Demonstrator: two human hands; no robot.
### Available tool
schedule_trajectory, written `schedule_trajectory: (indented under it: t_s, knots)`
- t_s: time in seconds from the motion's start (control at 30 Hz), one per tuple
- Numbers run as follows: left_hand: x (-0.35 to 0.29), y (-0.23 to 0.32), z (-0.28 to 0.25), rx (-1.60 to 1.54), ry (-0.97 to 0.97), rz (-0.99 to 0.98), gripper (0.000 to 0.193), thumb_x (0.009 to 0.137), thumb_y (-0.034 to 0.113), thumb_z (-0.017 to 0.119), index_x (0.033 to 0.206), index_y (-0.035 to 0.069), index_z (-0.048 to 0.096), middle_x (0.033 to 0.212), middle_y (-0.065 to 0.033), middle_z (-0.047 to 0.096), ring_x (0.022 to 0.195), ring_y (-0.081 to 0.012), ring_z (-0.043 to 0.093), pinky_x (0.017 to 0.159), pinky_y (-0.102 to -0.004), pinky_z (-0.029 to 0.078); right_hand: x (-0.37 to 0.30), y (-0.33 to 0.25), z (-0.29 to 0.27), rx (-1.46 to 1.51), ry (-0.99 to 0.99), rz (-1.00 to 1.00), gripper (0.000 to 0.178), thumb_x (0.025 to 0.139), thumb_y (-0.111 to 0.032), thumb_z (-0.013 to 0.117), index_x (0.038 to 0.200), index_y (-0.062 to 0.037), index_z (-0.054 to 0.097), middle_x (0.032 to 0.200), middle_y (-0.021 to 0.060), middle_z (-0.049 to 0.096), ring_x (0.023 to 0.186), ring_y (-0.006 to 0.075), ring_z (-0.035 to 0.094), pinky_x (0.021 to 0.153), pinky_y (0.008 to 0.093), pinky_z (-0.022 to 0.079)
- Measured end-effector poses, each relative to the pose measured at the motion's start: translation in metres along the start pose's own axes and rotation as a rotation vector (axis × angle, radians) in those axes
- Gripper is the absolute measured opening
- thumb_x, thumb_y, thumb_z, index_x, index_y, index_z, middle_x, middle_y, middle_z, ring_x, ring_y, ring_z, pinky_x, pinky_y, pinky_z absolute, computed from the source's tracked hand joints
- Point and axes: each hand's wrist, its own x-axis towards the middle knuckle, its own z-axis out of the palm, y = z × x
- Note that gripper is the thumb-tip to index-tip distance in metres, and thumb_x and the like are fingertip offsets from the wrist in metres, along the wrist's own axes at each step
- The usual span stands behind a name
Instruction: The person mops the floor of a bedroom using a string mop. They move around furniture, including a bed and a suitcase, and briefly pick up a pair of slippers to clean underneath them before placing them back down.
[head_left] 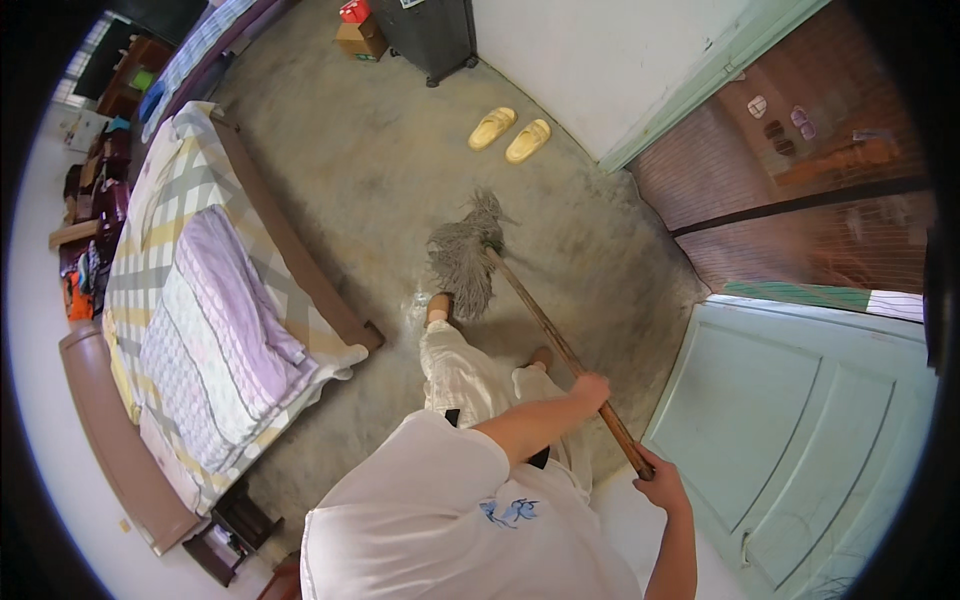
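The left hand (590, 391) grasps the mop handle (548, 330); the right hand (661, 482) clasps its near end. Farther off, the mop head (465, 258) touches the floor (350, 140).

Mop head (462, 252): grey. Mop handle (548, 328): brown. Slippers (492, 129): yellow. Door (745, 400): pale green. Bedsheet (175, 170): yellow, grey and white check.
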Motion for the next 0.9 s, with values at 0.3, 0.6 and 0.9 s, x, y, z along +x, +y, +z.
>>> schedule_trajectory:
  t_s: [0.3, 0.6, 0.9]
  knots:
    - [-0.080, -0.268, -0.086, 0.024, 0.250, -0.078, 0.017, 0.079, 0.006, 0.058, 0.092, 0.011, 0.069, 0.100, -0.0112, 0.063, 0.098, -0.0296, 0.060, 0.080, -0.0394, 0.051, 0.147, -0.195, 0.104, 0.007, -0.126, -0.126, 0.079, 0.072, 0.003, 0.058, 0.144, -0.0224, 0.039, 0.124, 0.0135, 0.059, 0.106, 0.0280, 0.059, 0.087, 0.0331, 0.046]
    - [-0.184, -0.549, -0.192, 0.128, 0.338, -0.510, 0.019, 0.081, 0.002, 0.055, 0.097, 0.011, 0.061, 0.115, -0.0123, 0.055, 0.104, -0.0341, 0.057, 0.084, -0.0427, 0.050, 0.314, -0.433, 0.254, 0.227, -0.132, -0.386, 0.075, 0.076, -0.002, 0.058, 0.145, -0.0183, 0.034, 0.087, 0.0153, 0.061, 0.070, 0.0285, 0.060, 0.062, 0.0375, 0.047]
    - [-0.183, -0.495, -0.203, 0.098, 0.372, -0.081, 0.012, 0.073, 0.005, 0.062, 0.085, 0.006, 0.063, 0.094, -0.0136, 0.057, 0.092, -0.0328, 0.055, 0.075, -0.0426, 0.047, 0.267, -0.396, 0.206, 0.603, -0.168, -0.185, 0.071, 0.073, 0.001, 0.059, 0.140, -0.0131, 0.041, 0.080, 0.0082, 0.057, 0.051, 0.0165, 0.050, 0.049, 0.0328, 0.043]
